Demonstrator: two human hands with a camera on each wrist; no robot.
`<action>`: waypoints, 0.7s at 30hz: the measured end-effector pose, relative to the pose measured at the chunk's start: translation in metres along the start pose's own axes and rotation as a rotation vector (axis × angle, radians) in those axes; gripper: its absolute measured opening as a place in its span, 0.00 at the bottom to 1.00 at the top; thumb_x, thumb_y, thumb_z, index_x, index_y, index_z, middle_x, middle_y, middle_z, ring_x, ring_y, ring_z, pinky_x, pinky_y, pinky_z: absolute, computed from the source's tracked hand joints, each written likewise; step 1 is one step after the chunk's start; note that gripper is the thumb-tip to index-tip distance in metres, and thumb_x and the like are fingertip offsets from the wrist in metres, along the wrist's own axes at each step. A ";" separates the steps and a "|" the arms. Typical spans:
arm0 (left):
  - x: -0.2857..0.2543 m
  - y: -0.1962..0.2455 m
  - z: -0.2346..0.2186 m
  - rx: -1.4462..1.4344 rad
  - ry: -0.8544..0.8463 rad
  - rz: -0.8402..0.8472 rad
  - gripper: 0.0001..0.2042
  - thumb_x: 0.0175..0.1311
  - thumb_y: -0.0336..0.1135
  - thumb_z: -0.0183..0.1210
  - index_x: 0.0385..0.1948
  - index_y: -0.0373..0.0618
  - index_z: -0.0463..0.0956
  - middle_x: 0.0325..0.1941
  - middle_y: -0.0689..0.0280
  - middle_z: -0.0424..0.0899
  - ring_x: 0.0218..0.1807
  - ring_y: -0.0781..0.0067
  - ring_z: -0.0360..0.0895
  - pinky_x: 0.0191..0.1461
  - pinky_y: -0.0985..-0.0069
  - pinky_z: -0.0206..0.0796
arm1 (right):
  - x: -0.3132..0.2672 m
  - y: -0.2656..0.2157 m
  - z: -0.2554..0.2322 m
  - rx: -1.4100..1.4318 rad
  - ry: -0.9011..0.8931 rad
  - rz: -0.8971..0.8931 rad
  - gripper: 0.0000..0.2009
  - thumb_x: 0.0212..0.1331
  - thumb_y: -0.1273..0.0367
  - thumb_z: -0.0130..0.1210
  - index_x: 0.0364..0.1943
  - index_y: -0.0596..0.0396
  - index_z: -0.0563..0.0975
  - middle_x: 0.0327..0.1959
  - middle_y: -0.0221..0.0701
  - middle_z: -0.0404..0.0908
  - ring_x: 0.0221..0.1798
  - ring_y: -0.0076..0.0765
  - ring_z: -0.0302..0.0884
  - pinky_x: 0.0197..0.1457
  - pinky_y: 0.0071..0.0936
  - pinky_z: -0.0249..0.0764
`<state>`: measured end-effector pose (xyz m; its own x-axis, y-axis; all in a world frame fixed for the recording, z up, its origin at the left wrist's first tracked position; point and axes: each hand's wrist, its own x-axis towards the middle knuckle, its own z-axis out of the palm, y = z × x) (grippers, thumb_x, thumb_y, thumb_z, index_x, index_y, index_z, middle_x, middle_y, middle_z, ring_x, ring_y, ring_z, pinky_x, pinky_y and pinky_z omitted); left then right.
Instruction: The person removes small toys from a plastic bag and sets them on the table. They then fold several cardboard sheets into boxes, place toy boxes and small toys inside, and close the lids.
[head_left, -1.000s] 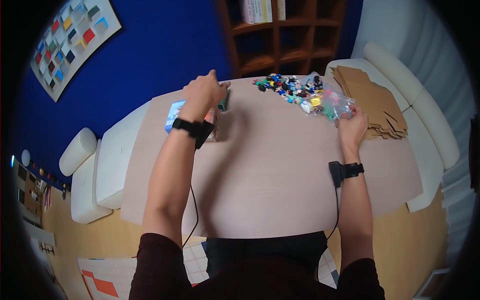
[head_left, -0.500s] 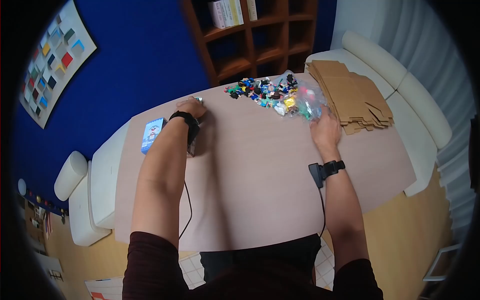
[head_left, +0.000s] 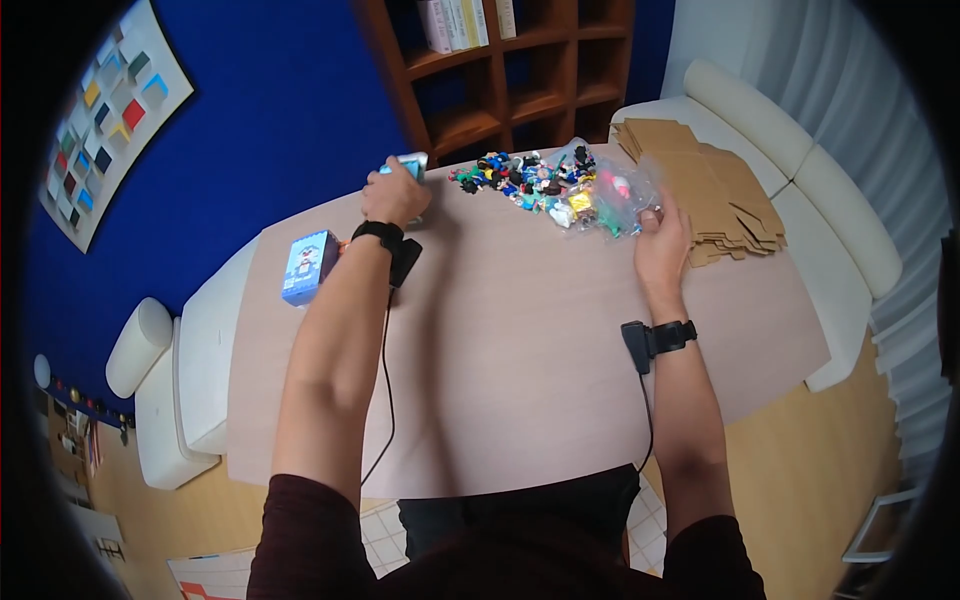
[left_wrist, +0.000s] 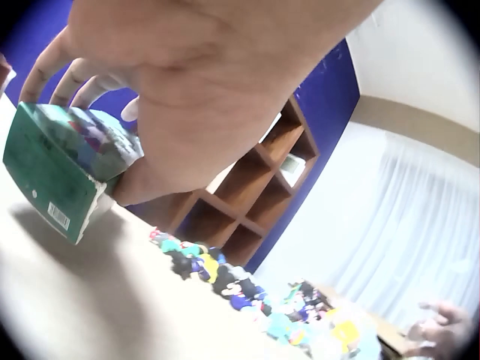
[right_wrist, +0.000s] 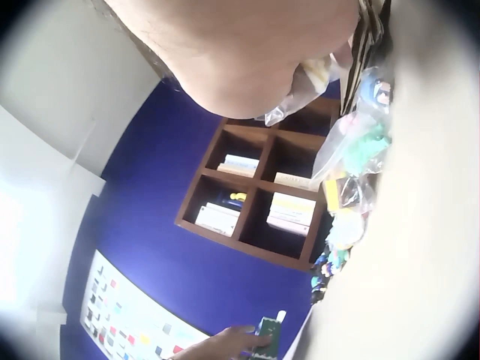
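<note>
My left hand (head_left: pixel 395 195) grips a small green box (left_wrist: pixel 52 169) from above, near the far left edge of the table. In the left wrist view the box is tilted, its barcoded side facing the camera and one edge looking torn and white. The palm hides part of it. My right hand (head_left: pixel 662 250) pinches the edge of a clear plastic bag (head_left: pixel 630 190) at the right. Small bagged items in pink, green and yellow lie there. Beside the bag spreads a pile of small colourful figures (head_left: pixel 515 180).
A blue box (head_left: pixel 308 268) with a printed character stands left of my left forearm, which partly hides another box behind it. Flattened brown cardboard (head_left: pixel 715 190) lies at the table's right edge. Beyond the table (head_left: pixel 530 340) are a wooden shelf (head_left: pixel 500 90) and white sofas (head_left: pixel 205 350).
The view has swung so that the scene sits further left. My left hand came down on the green box and has since lifted and tilted it. My right hand stays at the bag.
</note>
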<state>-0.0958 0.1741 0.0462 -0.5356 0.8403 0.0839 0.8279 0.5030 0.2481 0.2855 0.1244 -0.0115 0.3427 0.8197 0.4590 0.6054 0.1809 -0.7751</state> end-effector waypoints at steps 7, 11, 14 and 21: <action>-0.106 0.007 -0.020 -0.591 0.212 0.512 0.52 0.60 0.35 0.75 0.87 0.55 0.51 0.73 0.37 0.66 0.68 0.36 0.77 0.74 0.51 0.74 | -0.005 -0.015 0.006 1.074 -0.454 0.354 0.16 0.79 0.79 0.48 0.66 0.68 0.77 0.54 0.39 0.84 0.56 0.37 0.86 0.66 0.46 0.90; -0.165 -0.010 -0.025 -0.763 0.089 0.603 0.52 0.58 0.33 0.76 0.86 0.60 0.54 0.72 0.45 0.65 0.74 0.40 0.69 0.77 0.49 0.70 | -0.016 -0.040 0.003 1.250 -0.584 0.403 0.16 0.77 0.80 0.50 0.65 0.73 0.75 0.56 0.41 0.82 0.58 0.42 0.86 0.71 0.49 0.88; -0.189 -0.025 -0.025 -0.812 0.061 0.609 0.52 0.55 0.31 0.77 0.85 0.60 0.57 0.72 0.47 0.65 0.76 0.41 0.67 0.81 0.49 0.66 | -0.027 -0.042 0.009 1.126 -0.628 0.283 0.18 0.77 0.80 0.52 0.67 0.72 0.73 0.58 0.42 0.81 0.58 0.48 0.87 0.70 0.51 0.87; -0.208 -0.045 -0.006 -0.812 0.137 0.601 0.55 0.50 0.23 0.76 0.84 0.58 0.56 0.71 0.46 0.61 0.73 0.39 0.68 0.78 0.51 0.68 | -0.034 -0.041 0.011 1.310 -0.937 0.269 0.22 0.74 0.81 0.51 0.70 0.68 0.71 0.63 0.49 0.82 0.58 0.57 0.88 0.56 0.47 0.86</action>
<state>-0.0229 -0.0243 0.0238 -0.1248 0.8526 0.5075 0.6306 -0.3267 0.7040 0.2407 0.0954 0.0000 -0.4961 0.8380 0.2274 -0.5530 -0.1030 -0.8268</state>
